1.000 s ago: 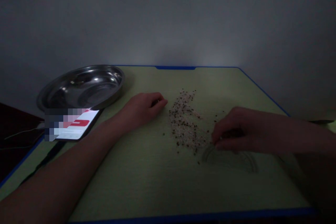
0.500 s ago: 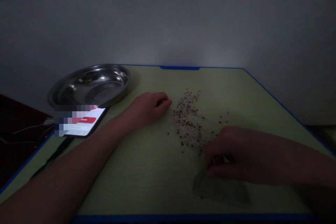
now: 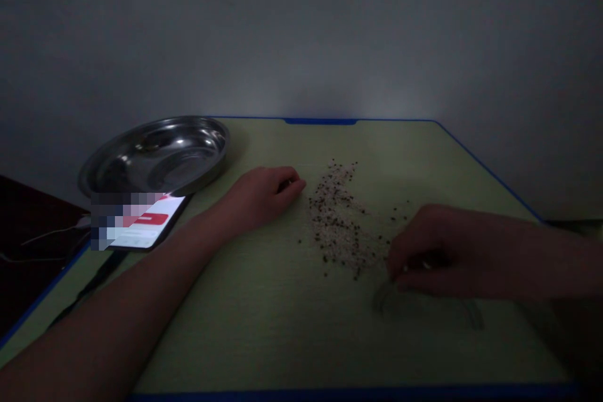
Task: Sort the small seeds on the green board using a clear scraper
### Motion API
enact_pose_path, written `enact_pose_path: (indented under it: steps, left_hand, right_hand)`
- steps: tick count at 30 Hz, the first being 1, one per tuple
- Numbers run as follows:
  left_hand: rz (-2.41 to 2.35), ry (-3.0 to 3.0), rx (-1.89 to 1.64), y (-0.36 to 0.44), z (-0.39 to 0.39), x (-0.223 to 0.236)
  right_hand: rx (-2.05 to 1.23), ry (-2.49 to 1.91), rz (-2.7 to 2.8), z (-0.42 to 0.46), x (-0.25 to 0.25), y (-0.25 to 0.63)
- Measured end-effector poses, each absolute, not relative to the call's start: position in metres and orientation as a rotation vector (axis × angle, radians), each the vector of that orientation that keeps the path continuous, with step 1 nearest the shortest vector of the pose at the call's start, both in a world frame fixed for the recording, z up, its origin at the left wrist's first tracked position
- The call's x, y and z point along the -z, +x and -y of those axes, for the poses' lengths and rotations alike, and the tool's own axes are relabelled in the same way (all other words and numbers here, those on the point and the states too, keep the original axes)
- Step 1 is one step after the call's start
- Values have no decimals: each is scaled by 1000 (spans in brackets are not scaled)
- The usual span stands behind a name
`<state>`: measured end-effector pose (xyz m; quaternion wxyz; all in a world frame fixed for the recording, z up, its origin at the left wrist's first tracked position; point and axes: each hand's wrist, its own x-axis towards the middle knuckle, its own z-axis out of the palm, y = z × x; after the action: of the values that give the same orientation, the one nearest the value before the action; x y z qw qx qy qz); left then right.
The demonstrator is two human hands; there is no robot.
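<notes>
A loose pile of pale small grains mixed with dark bits (image 3: 334, 226) lies mid-table. My left hand (image 3: 266, 198) rests just left of the pile, fingers curled closed; whatever is inside, if anything, is hidden. On the right, my right hand (image 3: 438, 254) is closed in a pinch over a see-through thing with a curved rim (image 3: 471, 314). Its kind is unclear in the dim light, and the hand covers much of it. A few dark bits are scattered between the pile and my right hand.
A shiny metal basin (image 3: 155, 160) stands at the back left. In front of it lies a lit phone (image 3: 146, 226), partly blurred out, with a dark strap (image 3: 97, 279) nearby. The pale green table (image 3: 282, 339) has a blue edge and meets a grey wall (image 3: 301, 31).
My right hand and the see-through thing came toward me, then moved back away and to the right. My left hand has stayed in place by the pile; the view shifted slightly.
</notes>
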<state>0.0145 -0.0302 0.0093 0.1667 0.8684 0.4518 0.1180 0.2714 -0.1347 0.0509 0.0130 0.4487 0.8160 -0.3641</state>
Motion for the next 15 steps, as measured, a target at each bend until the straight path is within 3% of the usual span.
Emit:
enact_pose_path:
  steps: [15]
  left_hand:
    - [-1283, 2476, -305, 14, 33, -12]
  right_hand:
    - [1211, 1506, -2509, 115, -38, 275]
